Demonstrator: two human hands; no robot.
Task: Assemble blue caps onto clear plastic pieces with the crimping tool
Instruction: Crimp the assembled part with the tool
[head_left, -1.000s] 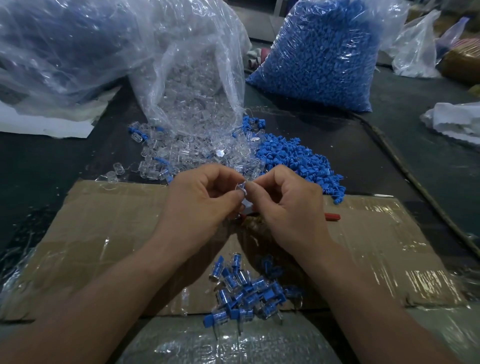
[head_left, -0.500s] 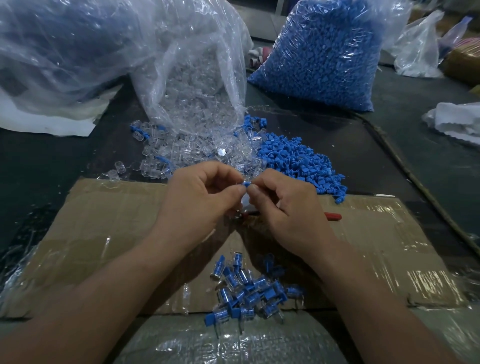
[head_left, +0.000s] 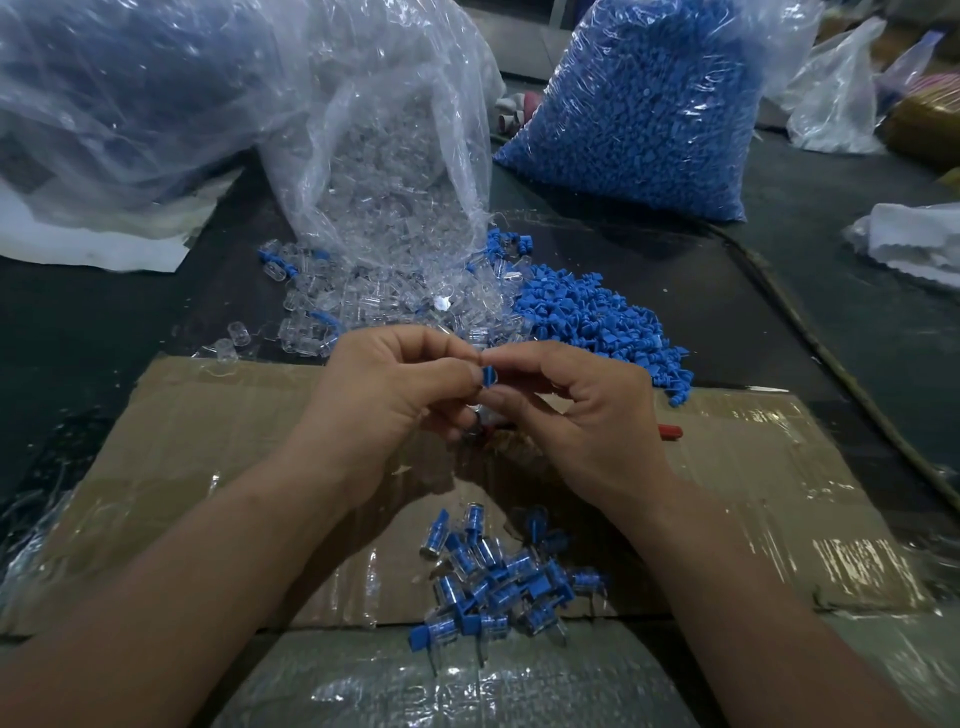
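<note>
My left hand (head_left: 392, 400) and my right hand (head_left: 587, 410) meet fingertip to fingertip above the taped cardboard (head_left: 218, 467). Between them they pinch a small blue cap (head_left: 489, 375) joined to a clear piece, which the fingers mostly hide. The crimping tool lies under my hands; only its red handle tip (head_left: 670, 432) and a bit of metal show. Loose clear pieces (head_left: 363, 306) spill from an open bag (head_left: 384, 171). A pile of loose blue caps (head_left: 592, 325) lies to its right. Several assembled pieces (head_left: 498, 582) lie near the cardboard's front edge.
A big bag of blue caps (head_left: 654, 104) stands at the back right. A large crumpled plastic bag (head_left: 130, 104) fills the back left. White cloth (head_left: 914, 239) lies at the right edge. A dark cord (head_left: 810, 343) runs along the right of the dark table.
My hands have shifted slightly and the blue cap now shows plainly between the fingertips, where a clear piece showed a second ago.
</note>
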